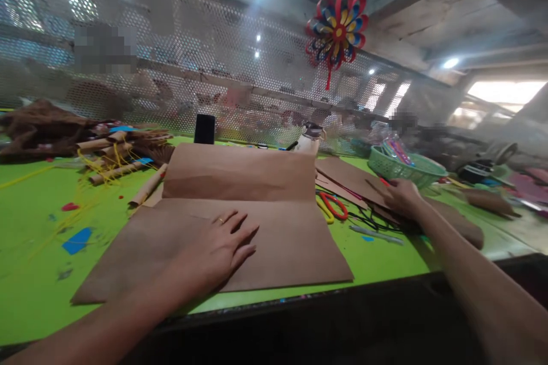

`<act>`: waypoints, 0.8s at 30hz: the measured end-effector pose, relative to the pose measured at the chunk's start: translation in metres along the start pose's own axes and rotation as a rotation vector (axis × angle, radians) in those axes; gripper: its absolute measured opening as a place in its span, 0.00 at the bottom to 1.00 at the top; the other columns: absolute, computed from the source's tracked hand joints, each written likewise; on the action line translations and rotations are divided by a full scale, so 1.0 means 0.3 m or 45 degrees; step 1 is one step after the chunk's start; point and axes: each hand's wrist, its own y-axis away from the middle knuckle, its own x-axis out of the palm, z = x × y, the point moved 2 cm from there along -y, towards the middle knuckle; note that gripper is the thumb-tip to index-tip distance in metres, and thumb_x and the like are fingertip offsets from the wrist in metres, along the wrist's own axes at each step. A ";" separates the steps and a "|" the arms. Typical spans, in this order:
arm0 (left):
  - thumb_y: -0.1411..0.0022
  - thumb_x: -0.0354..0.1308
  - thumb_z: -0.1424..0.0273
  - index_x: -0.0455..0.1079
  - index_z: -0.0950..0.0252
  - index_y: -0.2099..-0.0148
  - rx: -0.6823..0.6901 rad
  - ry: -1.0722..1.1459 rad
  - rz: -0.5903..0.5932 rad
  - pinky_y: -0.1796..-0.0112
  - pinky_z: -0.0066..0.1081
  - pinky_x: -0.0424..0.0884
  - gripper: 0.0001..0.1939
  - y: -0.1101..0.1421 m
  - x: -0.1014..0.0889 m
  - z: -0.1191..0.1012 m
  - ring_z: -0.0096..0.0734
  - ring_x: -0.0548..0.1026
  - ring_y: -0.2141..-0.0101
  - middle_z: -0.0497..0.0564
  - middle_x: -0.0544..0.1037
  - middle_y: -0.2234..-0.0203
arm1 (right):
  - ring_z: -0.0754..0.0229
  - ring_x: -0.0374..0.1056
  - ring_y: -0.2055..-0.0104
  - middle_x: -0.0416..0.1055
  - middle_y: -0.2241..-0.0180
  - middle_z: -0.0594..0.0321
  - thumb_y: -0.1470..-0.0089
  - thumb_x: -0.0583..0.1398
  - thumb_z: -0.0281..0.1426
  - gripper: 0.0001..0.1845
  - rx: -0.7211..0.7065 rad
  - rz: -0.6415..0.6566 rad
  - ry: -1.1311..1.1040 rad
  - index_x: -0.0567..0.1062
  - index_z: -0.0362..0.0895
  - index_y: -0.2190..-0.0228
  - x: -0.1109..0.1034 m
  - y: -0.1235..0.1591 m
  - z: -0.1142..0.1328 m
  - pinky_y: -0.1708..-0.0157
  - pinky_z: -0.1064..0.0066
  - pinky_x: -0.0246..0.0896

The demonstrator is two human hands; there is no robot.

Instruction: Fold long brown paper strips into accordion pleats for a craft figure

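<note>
A large sheet of brown kraft paper [295, 245] lies in front of me, with a crease across it and its far part [240, 174] raised. My left hand [229, 245] rests flat on the near part, fingers spread, a ring on one finger. Over brown paper pieces [346, 174] to the right, my right hand [405, 199] is closed on a slim, dark, pointed tool [372, 185] with a bit of red at the fingers. Its exact kind is too blurred to tell. Scissors with red and yellow handles [334, 206] lie between the sheet and that hand.
Paper rolls tangled with yellow string [115, 162] lie at the left, near blue scraps [78, 240]. A phone [204, 128] and a bottle [309, 140] stand behind the sheet. At the right is a green basket [406, 174]. A perforated metal screen [192, 57] closes the back.
</note>
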 end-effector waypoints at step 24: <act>0.39 0.43 0.58 0.67 0.63 0.55 -0.048 0.031 -0.017 0.57 0.36 0.60 0.19 -0.002 -0.050 -0.016 0.37 0.64 0.60 0.55 0.66 0.61 | 0.53 0.63 0.58 0.70 0.60 0.55 0.48 0.54 0.40 0.20 -0.895 0.491 -0.565 0.71 0.45 0.56 -0.121 0.466 0.185 0.56 0.60 0.58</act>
